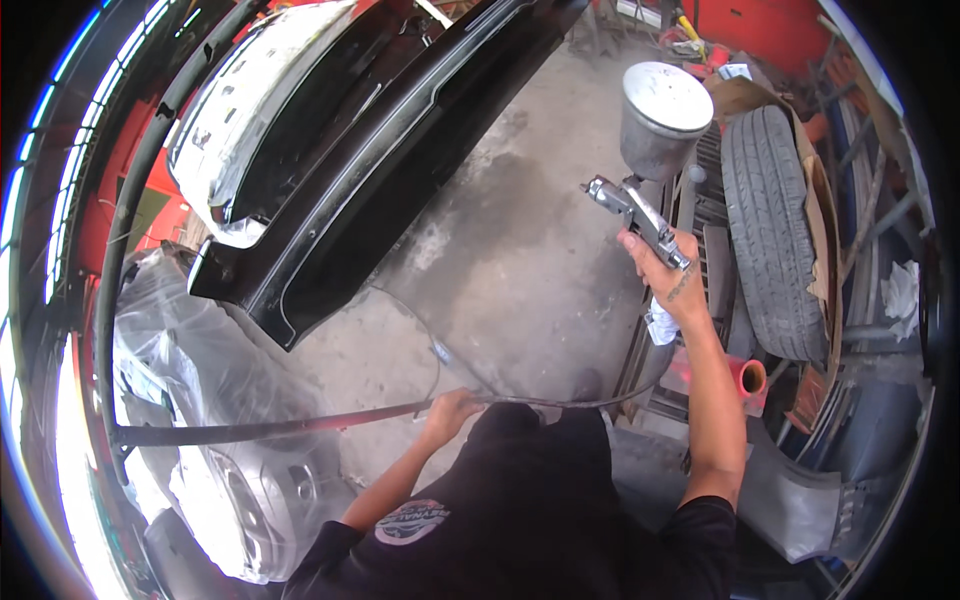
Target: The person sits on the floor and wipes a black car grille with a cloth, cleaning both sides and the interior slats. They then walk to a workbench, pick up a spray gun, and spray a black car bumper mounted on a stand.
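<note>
My right hand (pixel 668 268) is wrapped around the handle of a metal spray gun (pixel 640 222), raised at the right with its nozzle toward the left. On top of the gun sits a grey paint cup (pixel 660 135) with a white lid. Low in front of my body, my left hand (pixel 452 415) is closed at the near end of a long dark bar (pixel 270 430). An air hose (pixel 575 403) passes at that same hand and runs right toward the gun; the fingers partly hide where the two meet. A long glossy black car body panel (pixel 400 130) slants across the upper left, apart from both hands.
The bar joins a bent black tube frame (pixel 118 260) at left. Plastic-wrapped parts (pixel 225 400) stand below the panel. A tire (pixel 768 230), cardboard (pixel 825 240), a red tube (pixel 748 378) and a grey panel (pixel 790 490) crowd the right. Hose crosses the concrete floor (pixel 500 270).
</note>
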Demonstrator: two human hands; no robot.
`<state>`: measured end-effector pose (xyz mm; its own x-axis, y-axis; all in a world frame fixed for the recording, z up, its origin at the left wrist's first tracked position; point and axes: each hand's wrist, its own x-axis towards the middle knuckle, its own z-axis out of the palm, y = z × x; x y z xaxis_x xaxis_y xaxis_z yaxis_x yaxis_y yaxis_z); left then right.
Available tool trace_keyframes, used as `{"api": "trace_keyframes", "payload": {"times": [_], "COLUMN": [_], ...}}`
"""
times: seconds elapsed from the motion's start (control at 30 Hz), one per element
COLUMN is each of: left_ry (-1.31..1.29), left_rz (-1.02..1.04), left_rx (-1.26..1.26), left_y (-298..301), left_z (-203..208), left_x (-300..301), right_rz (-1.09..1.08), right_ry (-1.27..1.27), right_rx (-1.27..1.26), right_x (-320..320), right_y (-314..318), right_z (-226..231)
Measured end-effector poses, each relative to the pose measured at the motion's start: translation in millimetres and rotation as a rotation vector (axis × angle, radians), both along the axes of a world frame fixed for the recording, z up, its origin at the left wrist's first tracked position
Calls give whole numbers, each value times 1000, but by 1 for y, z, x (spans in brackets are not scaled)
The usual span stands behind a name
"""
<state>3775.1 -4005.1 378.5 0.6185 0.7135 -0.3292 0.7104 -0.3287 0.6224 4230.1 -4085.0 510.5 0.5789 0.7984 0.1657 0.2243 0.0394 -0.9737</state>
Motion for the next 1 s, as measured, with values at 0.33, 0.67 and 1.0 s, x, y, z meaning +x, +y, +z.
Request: {"api": "trace_keyframes", "payload": {"times": [0.33, 0.67, 1.0], "left_ry": [-73, -19, 100], "left_rz": [-66, -135, -25], "left_rx": [56, -150, -206], "left_y": [14, 14, 10], "left_z": [-29, -25, -1], "left_x": [-9, -16, 60], "right_rz": [-25, 75, 198], "right_ry": [-82, -9, 46], "right_rx": [85, 149, 252], "right_x": [-21, -43, 28], "right_y": [-13, -4, 56], "right_z": [1, -17, -21]}}
